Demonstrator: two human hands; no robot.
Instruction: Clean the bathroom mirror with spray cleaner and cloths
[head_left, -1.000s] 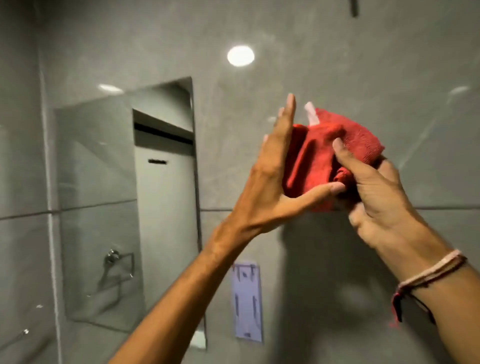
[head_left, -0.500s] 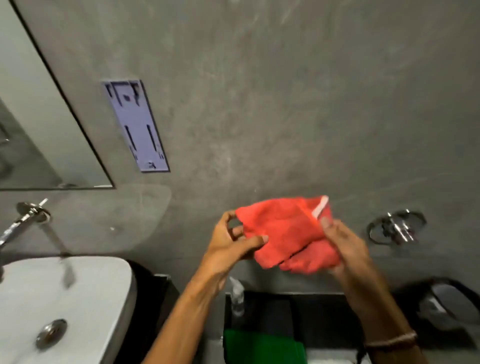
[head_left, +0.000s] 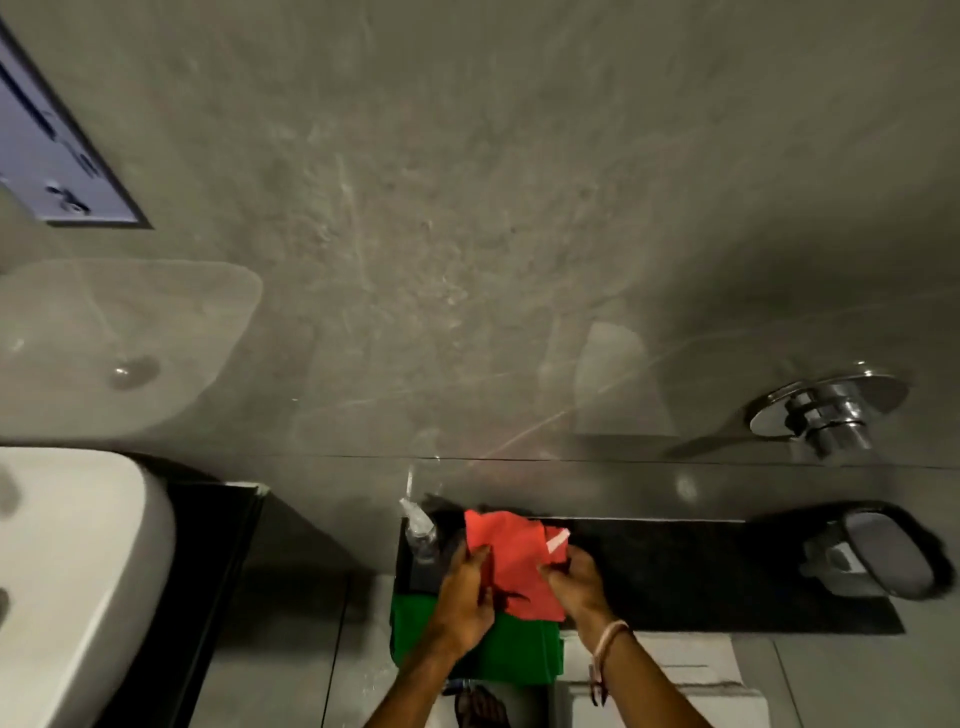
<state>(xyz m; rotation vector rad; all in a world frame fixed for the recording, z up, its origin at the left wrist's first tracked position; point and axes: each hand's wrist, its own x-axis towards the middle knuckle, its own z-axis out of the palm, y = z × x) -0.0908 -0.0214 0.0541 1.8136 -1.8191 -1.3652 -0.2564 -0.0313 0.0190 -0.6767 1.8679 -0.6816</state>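
A red cloth (head_left: 511, 561) with a small white tag hangs between both hands, low in the view. My left hand (head_left: 464, 603) grips its left edge and my right hand (head_left: 576, 582) grips its right edge. Below them lies a folded green cloth (head_left: 514, 657). A clear spray bottle (head_left: 420, 530) stands on the black ledge (head_left: 701, 571), just left of the red cloth. The mirror is out of view.
A white washbasin (head_left: 78, 571) fills the lower left. The grey tiled wall (head_left: 467, 234) fills most of the view, with a purple-white plate (head_left: 47, 150) at upper left and a chrome valve (head_left: 826, 410) at right. A grey object (head_left: 878, 561) sits on the ledge's right end.
My view has tipped down from the mirror and wall to the ledge. Both hands have lowered the red cloth from chest height down over the green cloth.
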